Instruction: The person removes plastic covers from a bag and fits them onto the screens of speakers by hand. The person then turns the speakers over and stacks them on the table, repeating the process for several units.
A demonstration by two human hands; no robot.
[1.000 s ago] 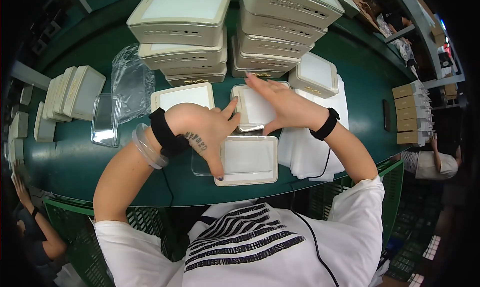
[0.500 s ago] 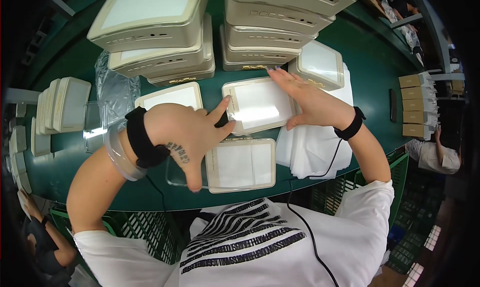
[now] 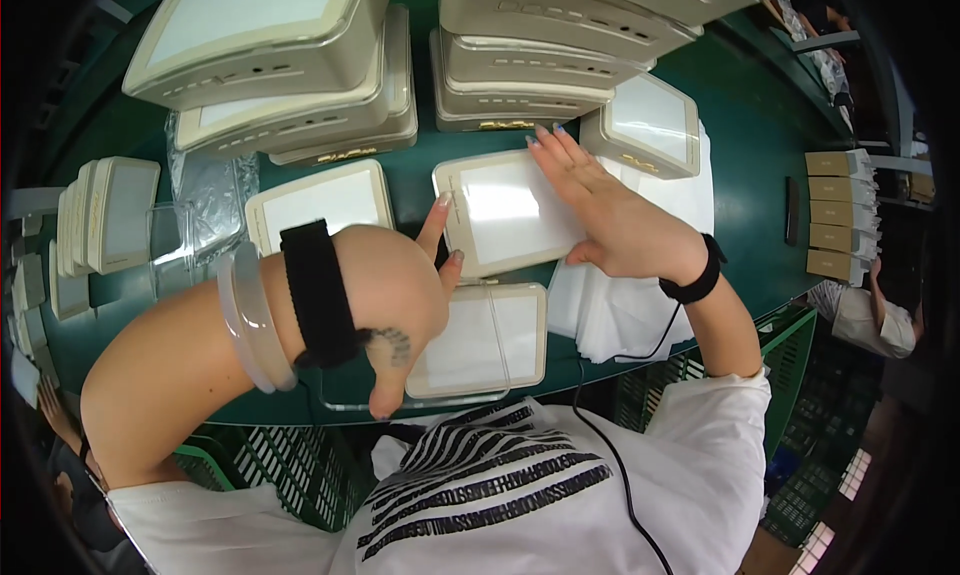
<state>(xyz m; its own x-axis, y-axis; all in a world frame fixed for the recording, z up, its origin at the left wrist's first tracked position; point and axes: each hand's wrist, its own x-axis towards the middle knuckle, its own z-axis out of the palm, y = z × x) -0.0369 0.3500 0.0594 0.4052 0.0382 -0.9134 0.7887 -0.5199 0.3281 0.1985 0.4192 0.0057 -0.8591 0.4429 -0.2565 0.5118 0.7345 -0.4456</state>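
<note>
A cream flat panel with a white face (image 3: 500, 220) is tilted over the green table (image 3: 750, 175), held between both hands. My left hand (image 3: 400, 295) pinches its left edge with thumb and forefinger; that wrist wears a black strap and pale bangles. My right hand (image 3: 610, 215) lies flat on the panel's right half, fingers together, with a black wristband and a cord running down from it. Just below, a second cream panel (image 3: 480, 340) lies under a clear plastic sheet at the table's front edge.
Tall stacks of cream monitor housings (image 3: 270, 45) (image 3: 560, 35) fill the back. Single panels lie at left (image 3: 320, 200) and right (image 3: 650, 125). White sheets (image 3: 620, 315), a clear bag (image 3: 205, 190), small cream units (image 3: 110, 215) and cardboard boxes (image 3: 835, 215) surround them. Another person's arm (image 3: 870, 315) shows at the right.
The view has drawn closer to the table. The held panel has stayed between my hands, and my right hand has spread flatter over its face.
</note>
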